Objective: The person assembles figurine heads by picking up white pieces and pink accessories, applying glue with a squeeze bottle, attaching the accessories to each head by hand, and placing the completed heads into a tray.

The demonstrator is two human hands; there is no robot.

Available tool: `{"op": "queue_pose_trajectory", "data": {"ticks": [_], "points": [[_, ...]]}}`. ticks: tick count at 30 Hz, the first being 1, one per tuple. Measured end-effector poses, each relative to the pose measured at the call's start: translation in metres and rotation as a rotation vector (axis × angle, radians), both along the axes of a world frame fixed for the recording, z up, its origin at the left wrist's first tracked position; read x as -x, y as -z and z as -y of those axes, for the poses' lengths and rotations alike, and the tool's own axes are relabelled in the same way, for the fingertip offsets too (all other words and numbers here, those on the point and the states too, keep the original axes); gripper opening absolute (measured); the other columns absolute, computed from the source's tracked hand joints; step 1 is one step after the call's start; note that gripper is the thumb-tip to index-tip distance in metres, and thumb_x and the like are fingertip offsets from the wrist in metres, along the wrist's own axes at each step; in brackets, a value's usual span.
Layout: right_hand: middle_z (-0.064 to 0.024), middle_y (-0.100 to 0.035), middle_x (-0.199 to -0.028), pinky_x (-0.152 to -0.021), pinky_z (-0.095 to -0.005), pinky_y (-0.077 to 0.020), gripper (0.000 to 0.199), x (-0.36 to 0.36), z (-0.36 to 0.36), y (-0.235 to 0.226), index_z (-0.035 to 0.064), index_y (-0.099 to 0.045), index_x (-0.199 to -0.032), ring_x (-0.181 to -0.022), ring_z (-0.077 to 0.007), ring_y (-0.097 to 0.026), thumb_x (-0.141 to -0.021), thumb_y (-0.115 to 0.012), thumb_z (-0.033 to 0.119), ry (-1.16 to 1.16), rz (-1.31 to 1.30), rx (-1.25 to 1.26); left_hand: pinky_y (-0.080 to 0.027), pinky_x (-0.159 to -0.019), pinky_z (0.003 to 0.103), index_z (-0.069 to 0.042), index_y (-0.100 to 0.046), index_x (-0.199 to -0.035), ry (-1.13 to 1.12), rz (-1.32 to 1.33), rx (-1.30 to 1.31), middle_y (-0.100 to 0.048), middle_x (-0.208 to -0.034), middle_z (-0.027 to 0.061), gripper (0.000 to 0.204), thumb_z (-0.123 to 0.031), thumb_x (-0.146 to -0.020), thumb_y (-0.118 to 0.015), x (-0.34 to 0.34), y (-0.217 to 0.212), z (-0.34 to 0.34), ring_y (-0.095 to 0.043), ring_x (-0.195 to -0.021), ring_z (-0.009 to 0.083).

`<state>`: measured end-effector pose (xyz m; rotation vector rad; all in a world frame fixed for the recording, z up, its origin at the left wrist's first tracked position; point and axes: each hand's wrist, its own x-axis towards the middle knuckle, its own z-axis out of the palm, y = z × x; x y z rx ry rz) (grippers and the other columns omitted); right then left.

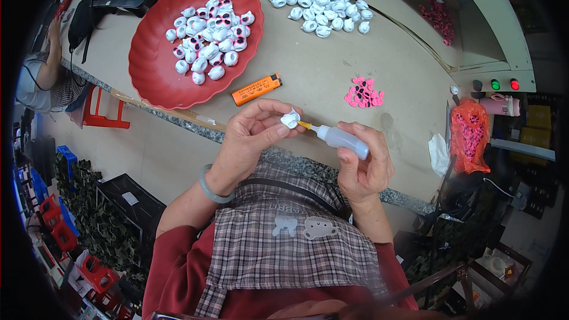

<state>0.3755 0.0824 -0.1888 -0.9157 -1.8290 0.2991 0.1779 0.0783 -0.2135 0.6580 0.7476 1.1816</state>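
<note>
Two grips show in my remote view: the left hand (248,133) pinches a small white piece (290,120) over the table (308,65), apparently steadying it, while the right hand (368,172) clamps its fingers on a squeeze bottle (344,140), tilted (for aim, I'd judge) toward it.

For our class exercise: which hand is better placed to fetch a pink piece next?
Probably the right hand: nearer the pink pieces, though holding a bottle; the left hand holds a white piece.

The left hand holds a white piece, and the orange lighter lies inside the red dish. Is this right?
Not entirely: in the head view, the orange lighter lies on the table, beside the red scalloped dish, not inside. The left hand does hold a white piece.
</note>
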Motion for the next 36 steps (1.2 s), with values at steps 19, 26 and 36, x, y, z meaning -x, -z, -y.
{"op": "queue_pose_trajectory", "data": {"ticks": [19,26,36], "points": [[-0.0169,-0.067,-0.091,-0.061,-0.0323,-0.0551,0.038,0.003,-0.002,-0.002,-0.0046,-0.054,-0.109,-0.074,-0.0271,-0.067,-0.080,-0.073,0.011,-0.006,0.026,-0.009,-0.053,-0.088,0.031,0.000,-0.055,-0.111,-0.032,-0.028,-0.004,-0.061,-0.115,0.0155,0.030,-0.007,-0.085,-0.067,0.003,0.002,-0.003,-0.062,-0.101,0.0179],[-0.0166,-0.068,-0.091,-0.062,-0.0319,-0.0551,0.038,0.006,-0.001,0.001,-0.0043,-0.054,-0.110,-0.076,-0.0269,-0.067,-0.080,-0.073,0.010,-0.021,-0.008,0.039,-0.053,-0.086,0.030,0.000,-0.056,-0.112,-0.022,-0.030,0.008,-0.061,-0.115,0.0162,0.029,-0.006,-0.086,-0.066,0.003,0.004,-0.004,-0.063,-0.101,0.0189],[-0.0174,-0.064,-0.096,-0.061,-0.0279,-0.0514,0.034,0.000,0.002,0.010,-0.0026,-0.050,-0.115,-0.075,-0.0194,-0.063,-0.090,-0.064,0.016,0.017,-0.602,0.440,-0.053,-0.086,0.029,0.000,-0.056,-0.119,0.045,0.035,0.043,-0.061,-0.117,0.0190,0.028,-0.006,-0.092,-0.057,0.004,0.002,-0.003,-0.065,-0.097,0.0194]]}}
